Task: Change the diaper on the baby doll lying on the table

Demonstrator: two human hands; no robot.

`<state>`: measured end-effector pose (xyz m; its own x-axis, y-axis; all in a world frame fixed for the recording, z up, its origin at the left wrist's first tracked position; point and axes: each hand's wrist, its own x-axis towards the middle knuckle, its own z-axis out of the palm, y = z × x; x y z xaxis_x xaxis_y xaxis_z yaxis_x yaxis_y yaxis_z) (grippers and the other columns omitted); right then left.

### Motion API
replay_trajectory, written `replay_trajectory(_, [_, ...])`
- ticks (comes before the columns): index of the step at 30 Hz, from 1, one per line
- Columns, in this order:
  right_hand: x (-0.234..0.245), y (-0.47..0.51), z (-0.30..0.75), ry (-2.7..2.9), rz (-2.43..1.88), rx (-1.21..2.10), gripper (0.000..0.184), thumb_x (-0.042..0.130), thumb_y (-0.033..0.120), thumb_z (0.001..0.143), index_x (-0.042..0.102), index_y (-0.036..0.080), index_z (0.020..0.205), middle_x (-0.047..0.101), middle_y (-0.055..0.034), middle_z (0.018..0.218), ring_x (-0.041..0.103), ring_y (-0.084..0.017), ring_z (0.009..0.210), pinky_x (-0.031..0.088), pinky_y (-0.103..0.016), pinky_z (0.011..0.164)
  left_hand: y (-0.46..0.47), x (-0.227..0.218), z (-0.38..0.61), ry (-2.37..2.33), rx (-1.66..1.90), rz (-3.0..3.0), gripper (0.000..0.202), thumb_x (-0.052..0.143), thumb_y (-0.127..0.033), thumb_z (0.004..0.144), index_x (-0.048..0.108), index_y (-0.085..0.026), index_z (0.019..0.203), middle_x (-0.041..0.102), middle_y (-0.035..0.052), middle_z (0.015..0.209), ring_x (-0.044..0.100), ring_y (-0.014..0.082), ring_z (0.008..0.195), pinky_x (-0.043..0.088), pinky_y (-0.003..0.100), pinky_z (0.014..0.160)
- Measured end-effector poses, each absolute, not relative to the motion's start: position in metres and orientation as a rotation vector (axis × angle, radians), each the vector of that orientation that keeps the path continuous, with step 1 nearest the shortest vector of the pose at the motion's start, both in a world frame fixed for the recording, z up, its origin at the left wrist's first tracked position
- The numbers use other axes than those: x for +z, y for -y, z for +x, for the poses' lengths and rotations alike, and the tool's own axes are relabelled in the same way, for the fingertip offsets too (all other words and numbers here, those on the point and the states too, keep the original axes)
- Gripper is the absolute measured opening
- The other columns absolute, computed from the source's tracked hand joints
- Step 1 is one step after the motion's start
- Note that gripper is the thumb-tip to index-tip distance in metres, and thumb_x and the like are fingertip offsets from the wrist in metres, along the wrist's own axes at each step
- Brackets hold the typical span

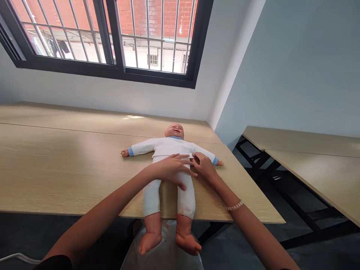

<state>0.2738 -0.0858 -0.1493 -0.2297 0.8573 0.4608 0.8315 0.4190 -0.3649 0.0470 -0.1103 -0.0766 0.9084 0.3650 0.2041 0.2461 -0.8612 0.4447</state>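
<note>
A baby doll [183, 198] lies on its back on the wooden table, its head toward the window and its bare feet past the near edge. It wears a white long-sleeved top [171, 146] with blue collar and cuffs, and white trousers [152, 197]. Over the doll's waist and upper legs my left hand [174, 168] is spread, fingers apart and pointing right. At the side of the waist, my right hand [203, 165] has its fingers pinched together on the hem of the top. The left hand partly hides the trousers' waist.
The table [70, 168] ends at a slanting right edge. Across a gap with dark metal legs stands another table [315, 165]. A barred window [157, 77] is set in the wall behind. Below the doll's feet is a pale, shiny surface [165, 258].
</note>
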Motion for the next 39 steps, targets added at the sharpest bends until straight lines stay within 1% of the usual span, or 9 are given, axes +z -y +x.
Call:
replay_trajectory(3, [-0.148, 0.087, 0.276, 2.086, -1.472, 0.051, 0.01, 0.05, 0.023, 0.091, 0.056, 0.018, 0.085, 0.064, -0.005, 0.083, 0.057, -0.02, 0.076, 0.037, -0.027, 0.066, 0.112, -0.075, 0.041, -0.344, 0.206, 2.594, 0.06, 0.081, -0.019, 0.068, 0.067, -0.042, 0.121, 0.054, -0.0032, 0.143, 0.03, 0.036, 0.144, 0.019, 0.053, 0.121])
replay_trajectory(7, [-0.145, 0.088, 0.276, 2.107, -1.517, 0.042, 0.012, 0.052, 0.026, 0.091, 0.056, 0.018, 0.083, 0.065, -0.0046, 0.082, 0.057, -0.019, 0.073, 0.034, -0.027, 0.063, 0.109, -0.079, 0.032, -0.446, 0.132, 2.707, 0.083, 0.068, 0.0, 0.065, 0.054, -0.045, 0.134, 0.042, -0.0036, 0.152, 0.022, 0.0352, 0.147, 0.016, 0.06, 0.118])
replay_trajectory(11, [-0.144, 0.089, 0.274, 2.106, -1.534, 0.035, 0.012, 0.051, 0.024, 0.091, 0.055, 0.019, 0.081, 0.064, -0.0036, 0.08, 0.056, -0.018, 0.071, 0.032, -0.027, 0.06, 0.104, -0.091, 0.038, -0.577, 0.273, 2.795, 0.082, 0.055, 0.006, 0.065, 0.056, -0.038, 0.135, 0.05, 0.0023, 0.147, 0.034, 0.0353, 0.142, 0.021, 0.057, 0.118])
replay_trajectory(14, [-0.144, 0.09, 0.272, 2.093, -1.509, 0.026, 0.012, 0.052, 0.024, 0.09, 0.054, 0.019, 0.079, 0.062, -0.0033, 0.079, 0.055, -0.019, 0.071, 0.032, -0.027, 0.061, 0.1, -0.102, 0.046, -0.59, 0.349, 2.793, 0.076, 0.052, 0.003, 0.068, 0.059, -0.037, 0.132, 0.055, 0.0007, 0.142, 0.04, 0.0351, 0.139, 0.023, 0.053, 0.118])
replay_trajectory(18, [-0.141, 0.095, 0.269, 2.12, -1.366, 0.04, 0.012, 0.049, 0.021, 0.089, 0.053, 0.019, 0.079, 0.06, -0.0039, 0.08, 0.055, -0.019, 0.073, 0.035, -0.027, 0.064, 0.095, -0.109, 0.051, -0.637, 0.466, 2.773, 0.064, 0.056, -0.006, 0.072, 0.062, -0.038, 0.128, 0.057, -0.0016, 0.14, 0.043, 0.0347, 0.136, 0.025, 0.048, 0.117])
replay_trajectory(24, [-0.133, 0.105, 0.267, 2.135, -1.214, 0.062, 0.014, 0.046, 0.023, 0.093, 0.053, 0.02, 0.081, 0.059, -0.0051, 0.084, 0.055, -0.02, 0.077, 0.038, -0.029, 0.07, 0.09, -0.106, 0.049, -0.736, 0.538, 2.795, 0.056, 0.054, -0.015, 0.075, 0.061, -0.033, 0.128, 0.063, 0.0052, 0.127, 0.048, 0.0369, 0.124, 0.036, 0.047, 0.106])
replay_trajectory(31, [-0.137, 0.1, 0.272, 2.205, -1.33, 0.159, 0.01, 0.05, 0.018, 0.091, 0.056, 0.019, 0.083, 0.062, -0.0052, 0.086, 0.056, -0.02, 0.077, 0.039, -0.029, 0.069, 0.097, -0.101, 0.051, -1.045, 0.676, 2.723, 0.043, 0.06, -0.009, 0.068, 0.062, -0.02, 0.11, 0.057, 0.0163, 0.119, 0.048, 0.0395, 0.114, 0.039, 0.047, 0.094])
replay_trajectory(35, [-0.14, 0.096, 0.276, 2.244, -1.364, 0.182, 0.011, 0.049, 0.017, 0.091, 0.057, 0.018, 0.084, 0.064, -0.0063, 0.087, 0.058, -0.021, 0.08, 0.039, -0.029, 0.071, 0.093, -0.089, 0.03, -0.954, 0.636, 2.632, 0.046, 0.07, -0.018, 0.065, 0.061, -0.024, 0.11, 0.057, 0.0109, 0.12, 0.048, 0.0376, 0.117, 0.035, 0.046, 0.099])
replay_trajectory(39, [-0.139, 0.095, 0.279, 2.231, -1.329, 0.214, 0.011, 0.051, 0.021, 0.092, 0.059, 0.017, 0.085, 0.066, -0.0067, 0.089, 0.059, -0.021, 0.082, 0.041, -0.03, 0.074, 0.076, -0.084, -0.004, -0.98, 0.672, 2.52, 0.032, 0.059, -0.031, 0.083, 0.059, -0.026, 0.114, 0.061, 0.0052, 0.118, 0.051, 0.0293, 0.115, 0.034, 0.042, 0.1])
